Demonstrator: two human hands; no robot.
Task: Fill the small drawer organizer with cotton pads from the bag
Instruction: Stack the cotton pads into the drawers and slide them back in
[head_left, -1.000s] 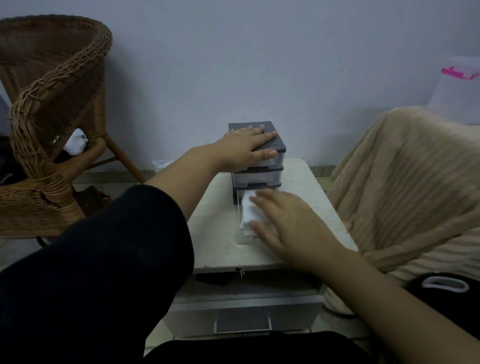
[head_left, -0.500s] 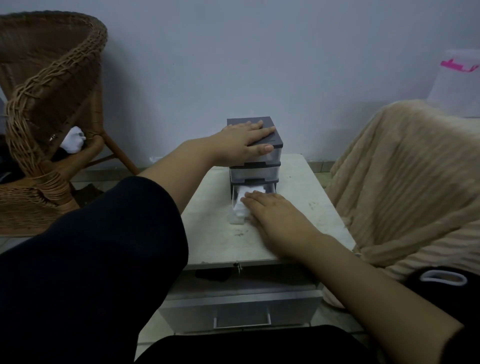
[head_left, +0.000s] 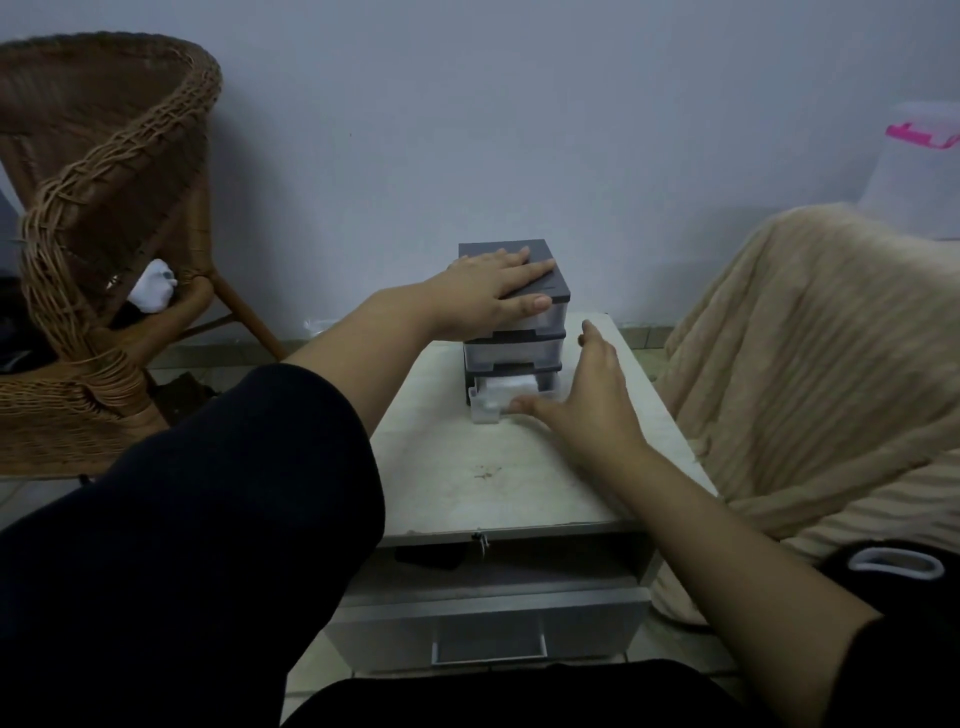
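Observation:
A small grey drawer organizer (head_left: 550, 270) with three clear drawers stands at the back of a pale table (head_left: 467, 478). My left hand (head_left: 498, 296) lies flat on its lid, fingers straight, thumb against the top drawer. The bottom drawer (head_left: 485, 408) sticks out a little and holds white cotton pads (head_left: 506, 389). My right hand (head_left: 587, 395) is spread beside the organizer's right side, with its thumb touching the bottom drawer's front. A bit of clear plastic bag (head_left: 319, 326) shows behind my left forearm.
A wicker chair (head_left: 104, 218) with a white item in it stands at the left. A beige blanket (head_left: 810, 374) covers furniture at the right, with a white box with a pink latch (head_left: 919, 166) behind it. The table has a metal drawer (head_left: 488, 634) below.
The bottom drawer has slid nearly all the way into the organizer under my right hand. My right hand has shifted to the organizer's right side. My left hand stayed on the lid.

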